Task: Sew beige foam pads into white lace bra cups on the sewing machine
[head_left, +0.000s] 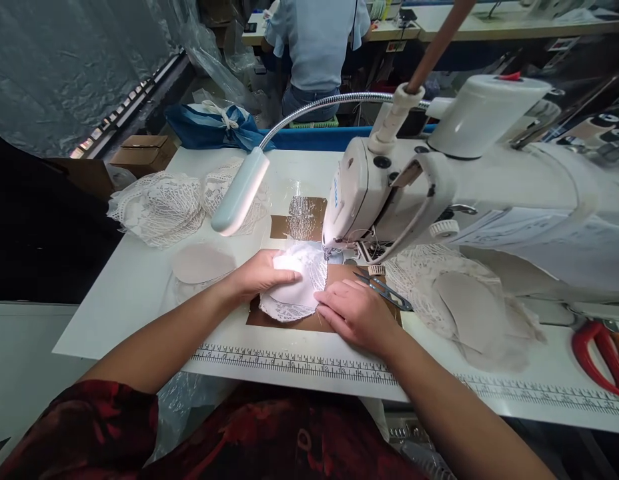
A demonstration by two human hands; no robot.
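- Workpiece: a white lace-trimmed fabric cup [294, 283] lies at the needle area of the sewing machine [357, 193], over the brown sheet [277, 325], set back from the front edge of the sewing table [119, 300].
- Left hand [262, 272]: clamped on the left side of the cup. The thumb lies across the upper face, pointing toward the needle; the other fingers are mostly hidden beneath. The forearm slants in over the table's front edge.
- Right hand [357, 312]: palm down, knuckles bent, fingers close together, fingertips touching the cup's lower right edge. Whether thumb and fingers pinch that edge cannot be told. The forearm crosses the front edge from the right.
- Thread snips [384, 292]: just beyond the right hand, partly on the brown sheet.
- Lamp head [242, 193]: angled down on a flexible neck, left of the machine.
- Pale oval piece [203, 262]: left of the left hand.
- Lace pieces [159, 205]: stacked by the table's left edge.
- Second lace stack [414, 270]: right of the snips, pale pieces on top.
- Printed ruler [309, 365]: along the front edge.
- Red-handled scissors [597, 353]: toward the right end of the front edge.
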